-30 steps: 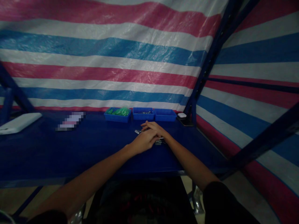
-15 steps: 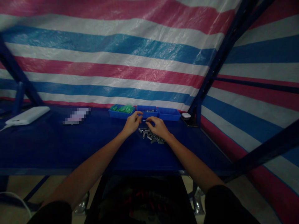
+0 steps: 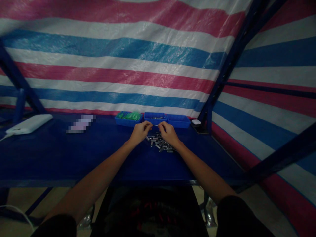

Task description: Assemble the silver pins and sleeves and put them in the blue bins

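Observation:
Between my two hands stretches a thin metal rod-like piece (image 3: 155,125), too small to name exactly. My left hand (image 3: 140,132) pinches its left end with thumb and fingertips. The right end is pinched by my right hand (image 3: 169,133), whose fingers curl inward. Both hands hover above the far side of a pile of small silvery metal cylinders and pins (image 3: 160,143) on the blue table (image 3: 98,154). My right hand hides part of that pile.
Behind the hands stand a blue bin (image 3: 125,122) with green pieces, a middle bin (image 3: 148,119) with small metal parts, and a right-hand bin (image 3: 178,124). A phone (image 3: 201,129) bears a white case (image 3: 196,122). A white power bank (image 3: 31,124) lies at left.
My left fingers have come down and closed onto the metal piece. My right hand's fingers have drawn together too, and the hands now hold the piece level between them.

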Tool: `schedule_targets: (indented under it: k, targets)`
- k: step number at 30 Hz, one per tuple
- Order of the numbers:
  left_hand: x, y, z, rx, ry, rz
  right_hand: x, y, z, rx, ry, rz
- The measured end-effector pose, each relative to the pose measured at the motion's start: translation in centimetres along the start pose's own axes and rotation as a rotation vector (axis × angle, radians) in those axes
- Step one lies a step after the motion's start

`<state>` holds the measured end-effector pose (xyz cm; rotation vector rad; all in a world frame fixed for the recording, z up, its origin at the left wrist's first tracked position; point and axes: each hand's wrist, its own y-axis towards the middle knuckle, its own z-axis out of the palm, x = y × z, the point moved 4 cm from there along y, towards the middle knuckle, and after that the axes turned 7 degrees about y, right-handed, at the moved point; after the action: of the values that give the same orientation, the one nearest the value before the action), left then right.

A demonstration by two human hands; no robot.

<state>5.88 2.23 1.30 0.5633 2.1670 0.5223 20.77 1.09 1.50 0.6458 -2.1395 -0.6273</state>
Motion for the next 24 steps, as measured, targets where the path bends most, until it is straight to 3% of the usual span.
schedule_targets:
  k: [5,10,13,18,20,24]
  targets:
    - [-0.4,-0.2,0.1,0.061,0.106,0.044,0.5,-0.2,-0.3,-0.037,-0.021,-0.030]
    - [0.9,-0.2,0.8,0.214,0.339,-0.035,0.6,0.1,-3.5,-0.327,-0.168,-0.039]
    - [2.1,0.2,1.1,0.331,0.505,-0.066,-0.8,0.9,-6.0,-0.487,-0.325,0.097]
    - [2.7,2.0,2.2,0.496,0.575,0.023,-5.1,1.1,-7.8,-0.393,-0.476,0.521]
    - [2.7,2.8,2.7,0.533,0.570,0.047,-6.1,0.6,-8.0,-0.388,-0.452,0.566]
    - [3.3,3.4,2.9,0.542,0.618,0.004,-6.2,0.0,-7.7,-0.374,-0.353,0.510]
